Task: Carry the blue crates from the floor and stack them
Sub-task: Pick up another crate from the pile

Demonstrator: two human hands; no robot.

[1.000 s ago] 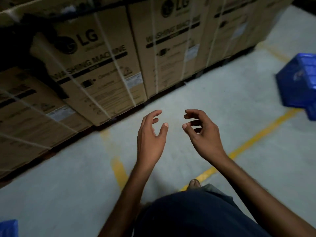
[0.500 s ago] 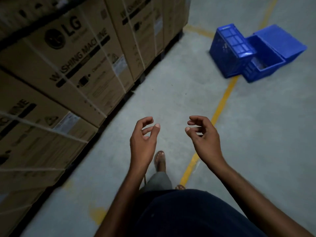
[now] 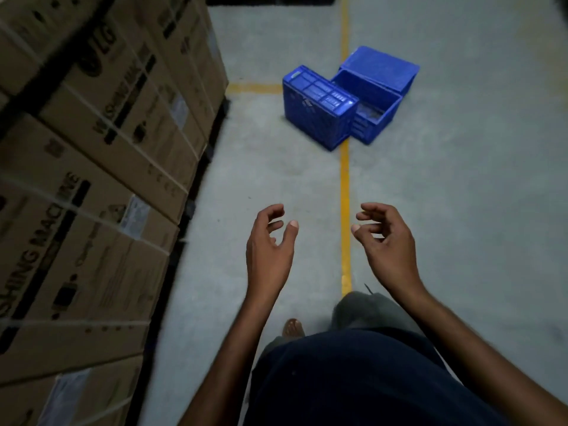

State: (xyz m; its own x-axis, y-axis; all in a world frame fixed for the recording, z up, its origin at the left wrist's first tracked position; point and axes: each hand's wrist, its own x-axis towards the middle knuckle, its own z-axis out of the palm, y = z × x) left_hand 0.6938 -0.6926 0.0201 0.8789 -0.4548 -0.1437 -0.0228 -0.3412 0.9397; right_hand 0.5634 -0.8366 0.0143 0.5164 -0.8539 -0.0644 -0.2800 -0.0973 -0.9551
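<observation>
From the head view, the left hand [image 3: 270, 250] and right hand [image 3: 388, 244] hover apart over the grey floor [image 3: 461, 195], fingers loosely curled, grasping nothing. Well ahead, three blue crates [image 3: 319, 106] sit touching on the yellow line [image 3: 345, 186], one upturned, beside stacked washing-machine cartons [image 3: 92, 179].

Three blue crates [image 3: 338, 99] touch on the floor [image 3: 461, 210]: left crate [image 3: 316, 118] overturned, middle crate [image 3: 384, 118] upright and open, back crate [image 3: 384, 69] tilted.
</observation>
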